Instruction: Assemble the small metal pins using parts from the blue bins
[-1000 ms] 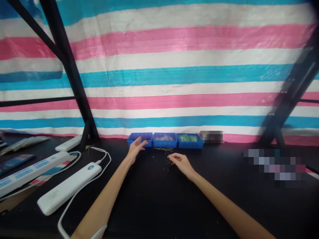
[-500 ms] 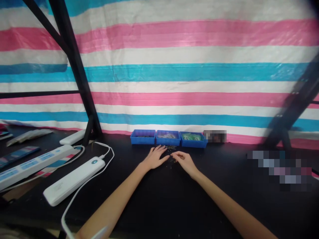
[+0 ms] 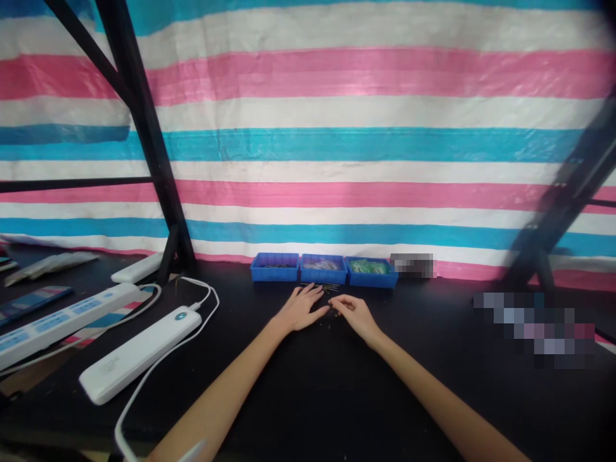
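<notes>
My left hand [image 3: 299, 310] lies palm down on the black table [image 3: 317, 391], its fingers spread. By its fingertips are several thin, dark, needle-like pieces [image 3: 330, 287]. To its right, my right hand [image 3: 357, 316] has thumb and forefinger pinched together close to the table; whatever is between them is too small to name. Tiny specks lie between the two hands. Just beyond the hands stand three blue bins in a row: the left bin [image 3: 274, 275] with dark thin pieces, the middle bin [image 3: 323, 278] with clear or whitish pieces, the right bin [image 3: 373, 280] with green ones.
On the left are a white power bank [image 3: 139, 353] with a white cable [image 3: 158, 359], a power strip [image 3: 67, 321] and a phone [image 3: 33, 305]. Black frame posts [image 3: 144, 141] rise at both sides before a striped sheet [image 3: 356, 147]. Blurred-out items lie at right.
The view has shifted slightly. My left thumb and my right fingertips are a little closer together; otherwise both hands keep nearly the same place and pose.
</notes>
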### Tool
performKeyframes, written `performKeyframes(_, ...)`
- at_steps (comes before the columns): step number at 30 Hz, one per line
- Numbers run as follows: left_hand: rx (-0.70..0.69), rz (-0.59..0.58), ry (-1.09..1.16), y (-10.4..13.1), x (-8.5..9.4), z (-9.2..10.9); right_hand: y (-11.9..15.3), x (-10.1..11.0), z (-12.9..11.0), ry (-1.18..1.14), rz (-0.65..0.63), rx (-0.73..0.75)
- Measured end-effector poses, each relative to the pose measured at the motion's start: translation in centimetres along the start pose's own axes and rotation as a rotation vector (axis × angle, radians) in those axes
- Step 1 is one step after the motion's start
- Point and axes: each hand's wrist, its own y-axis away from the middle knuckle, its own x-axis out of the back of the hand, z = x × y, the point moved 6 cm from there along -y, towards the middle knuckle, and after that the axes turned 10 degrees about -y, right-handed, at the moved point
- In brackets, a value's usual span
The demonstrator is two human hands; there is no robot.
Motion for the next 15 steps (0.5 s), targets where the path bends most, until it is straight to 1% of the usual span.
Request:
performKeyframes(4, 0.029, 0.111, -0.057, 0.20, 0.91, 0.02, -0.10, 0.07, 0.25, -0.008, 0.009, 0.010)
performKeyframes(6, 0.039, 0.141, -0.076, 0.31, 1.13, -0.01, -0.12, 0.11, 0.37, -0.005, 0.013, 0.007)
performKeyframes(8, 0.039, 0.142, -0.091, 0.37, 1.00, -0.07, -0.10, 0.09, 0.38, 0.003, 0.007, 0.007)
performKeyframes(13, -0.017, 0.084, -0.087, 0.40, 0.30, 0.09, 0.01, 0.01, 0.28, 0.018, -0.007, 0.018)
performKeyframes(15, -0.015, 0.097, -0.080, 0.45, 0.45, 0.16, -0.02, -0.01, 0.27, 0.020, -0.013, 0.035)
